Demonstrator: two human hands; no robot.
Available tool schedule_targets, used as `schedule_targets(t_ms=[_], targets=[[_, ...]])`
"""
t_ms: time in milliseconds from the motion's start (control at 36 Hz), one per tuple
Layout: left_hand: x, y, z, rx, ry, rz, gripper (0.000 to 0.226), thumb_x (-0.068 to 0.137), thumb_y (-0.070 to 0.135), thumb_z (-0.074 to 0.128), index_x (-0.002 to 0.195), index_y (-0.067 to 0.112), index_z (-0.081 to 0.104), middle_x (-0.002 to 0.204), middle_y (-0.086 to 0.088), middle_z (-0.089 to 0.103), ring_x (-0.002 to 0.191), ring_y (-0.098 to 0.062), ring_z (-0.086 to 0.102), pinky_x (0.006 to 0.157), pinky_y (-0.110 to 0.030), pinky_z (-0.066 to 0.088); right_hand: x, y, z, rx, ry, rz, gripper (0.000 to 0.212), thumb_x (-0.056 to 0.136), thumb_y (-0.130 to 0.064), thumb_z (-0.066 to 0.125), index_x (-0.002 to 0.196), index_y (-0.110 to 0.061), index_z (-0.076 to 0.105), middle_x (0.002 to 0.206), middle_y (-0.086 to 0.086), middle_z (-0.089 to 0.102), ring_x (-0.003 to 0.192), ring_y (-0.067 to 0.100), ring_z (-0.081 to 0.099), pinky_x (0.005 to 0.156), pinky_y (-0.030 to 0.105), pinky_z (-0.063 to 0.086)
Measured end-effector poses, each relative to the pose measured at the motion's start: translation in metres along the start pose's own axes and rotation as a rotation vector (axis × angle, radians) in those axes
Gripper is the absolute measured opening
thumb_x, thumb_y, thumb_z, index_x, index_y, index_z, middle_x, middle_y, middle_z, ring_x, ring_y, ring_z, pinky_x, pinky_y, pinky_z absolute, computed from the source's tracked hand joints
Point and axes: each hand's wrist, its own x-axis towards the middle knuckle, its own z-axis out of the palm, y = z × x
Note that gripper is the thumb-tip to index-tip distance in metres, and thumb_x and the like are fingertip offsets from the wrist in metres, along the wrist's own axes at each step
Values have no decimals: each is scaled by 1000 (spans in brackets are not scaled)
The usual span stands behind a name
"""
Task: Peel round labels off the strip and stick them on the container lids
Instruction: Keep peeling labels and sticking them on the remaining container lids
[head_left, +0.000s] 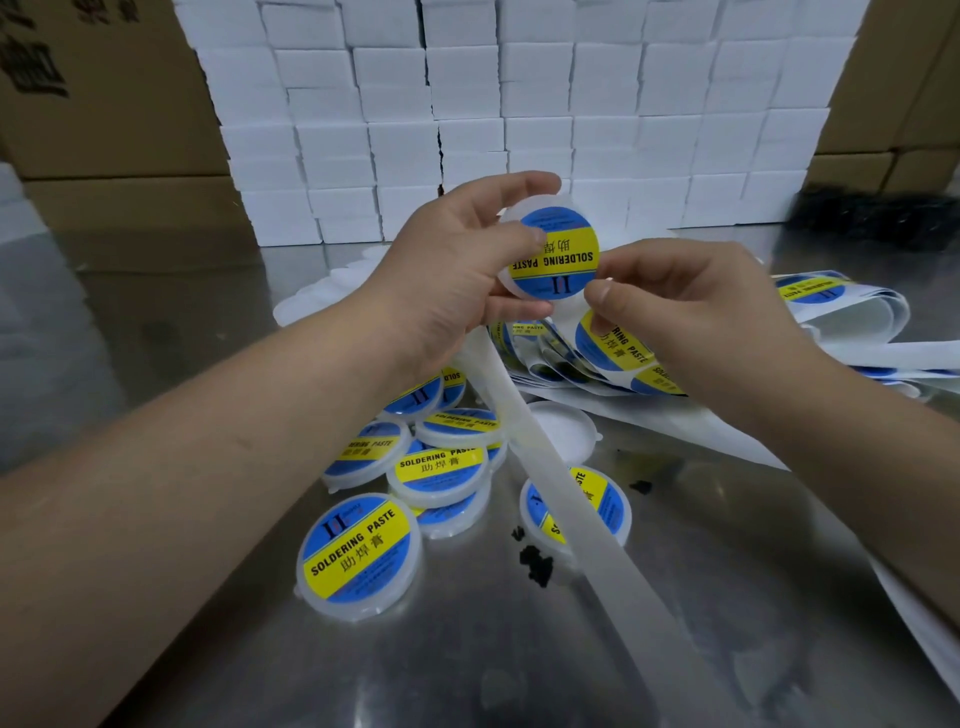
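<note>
Left hand (457, 265) grips a white lid (550, 249) edge-on, raised above the steel table (467, 649); round "SOLDERING PASTE" label (558, 252) on it. Right hand (691, 322) pinches the lid's lower right rim. Bare backing strip (561, 483) trails below the lid, over labelled lids (441, 467); one unlabelled lid (558, 431) beside.

Labelled lids (415, 467) piled below the left hand (447, 270); bare lid (563, 428) beneath both hands; label strip (841, 312) behind the right hand (691, 317); boxes (519, 119) stacked beyond.
</note>
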Motion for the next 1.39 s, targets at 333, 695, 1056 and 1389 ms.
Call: schedule_targets(t_ms=[333,695,1056,1389], targets=[[-1,-3,0,68,-6,81,27,87,7,59,95,32,63,97,5,64,79,-17,69,58,-26,54,1,0,0,8,-9,6,29,84,-13,62,69,-37,65,54,-15,63,54,-5,59,55,6,45],[-1,-3,0,80,-5,124,27,86,7,60,94,33,63,84,15,67,80,-16,70,57,-26,55,0,0,0,3,-4,19,32,84,-13,63,65,-38,66,54,-14,64,53,-4,59,54,6,43],[0,-5,0,136,0,165,31,87,4,59,93,34,62,86,13,66,79,-12,69,60,-27,57,0,1,-1,-40,-13,28,25,85,-15,62,72,-37,65,55,-16,64,54,-5,59,54,6,43],[-1,-4,2,219,19,183,35,88,2,56,93,36,60,91,11,64,79,-7,67,60,-27,57,1,2,0,-74,3,45,27,84,-16,62,67,-38,64,55,-16,64,53,-6,58,55,7,46]])
